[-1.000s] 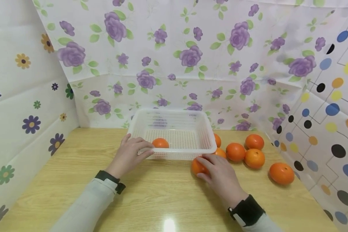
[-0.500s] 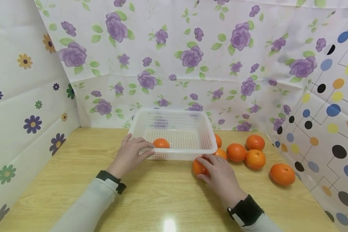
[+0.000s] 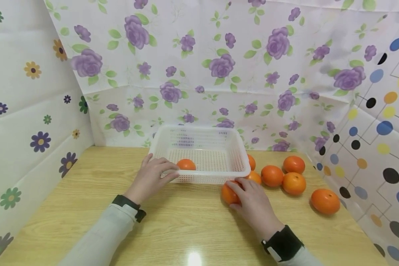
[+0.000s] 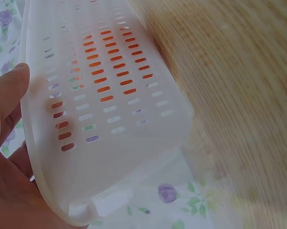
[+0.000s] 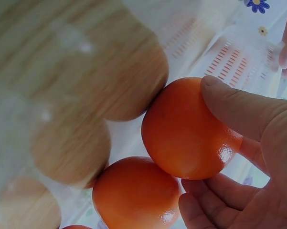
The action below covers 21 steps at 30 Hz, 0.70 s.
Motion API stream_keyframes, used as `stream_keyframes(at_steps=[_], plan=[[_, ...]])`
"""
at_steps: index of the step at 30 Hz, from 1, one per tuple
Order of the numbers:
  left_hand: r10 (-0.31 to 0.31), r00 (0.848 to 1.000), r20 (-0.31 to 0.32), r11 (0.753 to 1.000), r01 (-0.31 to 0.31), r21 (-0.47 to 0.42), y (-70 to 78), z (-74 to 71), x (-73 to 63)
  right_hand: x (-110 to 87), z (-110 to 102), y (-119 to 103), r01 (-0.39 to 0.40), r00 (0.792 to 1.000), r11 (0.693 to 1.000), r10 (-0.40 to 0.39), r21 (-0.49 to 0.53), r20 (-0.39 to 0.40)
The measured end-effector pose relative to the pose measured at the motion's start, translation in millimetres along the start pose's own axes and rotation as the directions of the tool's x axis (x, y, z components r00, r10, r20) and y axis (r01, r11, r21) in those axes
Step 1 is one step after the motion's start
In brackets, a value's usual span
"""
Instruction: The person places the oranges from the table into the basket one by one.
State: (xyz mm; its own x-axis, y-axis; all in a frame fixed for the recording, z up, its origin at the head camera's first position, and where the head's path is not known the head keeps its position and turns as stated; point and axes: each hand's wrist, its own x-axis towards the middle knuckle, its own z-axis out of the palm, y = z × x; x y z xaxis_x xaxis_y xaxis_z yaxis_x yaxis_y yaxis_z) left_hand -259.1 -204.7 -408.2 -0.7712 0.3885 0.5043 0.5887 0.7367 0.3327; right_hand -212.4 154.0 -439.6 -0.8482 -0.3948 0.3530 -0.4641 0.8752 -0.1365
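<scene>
A white, slotted plastic basket stands on the table, with one orange inside near its front wall. My left hand holds the basket's rim at the front left corner. In the left wrist view the thumb lies against the rim, and orange colour shows through the slots. Just outside the front right corner, my right hand grips another orange between thumb and fingers. The right wrist view shows this gripped orange close beside a second orange.
Several more oranges lie right of the basket: one orange is close to its corner, another orange farther right, and a single orange near the table's right edge. Flowered sheets rise behind the wooden table and at its sides.
The head view has shifted slightly, so everything appears a little farther right. Both hands keep their hold on the basket and the orange.
</scene>
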Motion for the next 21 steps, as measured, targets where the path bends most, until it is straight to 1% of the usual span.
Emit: stream_keyframes(at_steps=[4,7,9,11,15,21], plan=[[-0.005,1.000,0.014,0.997,0.006,-0.071,-1.9,-4.9,0.3,-1.4,1,2,0.020,1.000,1.000,-0.020,-0.013,-0.020],[-0.010,1.000,0.020,0.995,0.011,-0.098,-4.1,-10.5,0.2,-2.5,2,3,0.042,0.998,0.999,-0.044,-0.031,-0.045],[-0.006,1.000,0.021,0.997,0.007,-0.082,-6.0,-13.8,-0.6,-3.5,3,4,0.058,0.997,0.998,-0.060,-0.040,-0.057],[0.010,1.000,0.015,0.999,-0.009,-0.048,-8.1,-16.3,-1.8,-4.7,2,4,0.071,0.995,0.997,-0.073,-0.041,-0.063],[0.033,0.999,-0.007,0.999,-0.033,0.003,-11.4,-20.0,-5.2,-8.2,-2,5,0.096,0.994,0.995,-0.098,-0.036,-0.058],[0.035,0.999,-0.018,0.999,-0.036,-0.017,-13.6,-20.8,-8.7,-15.9,-18,5,0.128,0.991,0.992,-0.129,-0.018,-0.044]])
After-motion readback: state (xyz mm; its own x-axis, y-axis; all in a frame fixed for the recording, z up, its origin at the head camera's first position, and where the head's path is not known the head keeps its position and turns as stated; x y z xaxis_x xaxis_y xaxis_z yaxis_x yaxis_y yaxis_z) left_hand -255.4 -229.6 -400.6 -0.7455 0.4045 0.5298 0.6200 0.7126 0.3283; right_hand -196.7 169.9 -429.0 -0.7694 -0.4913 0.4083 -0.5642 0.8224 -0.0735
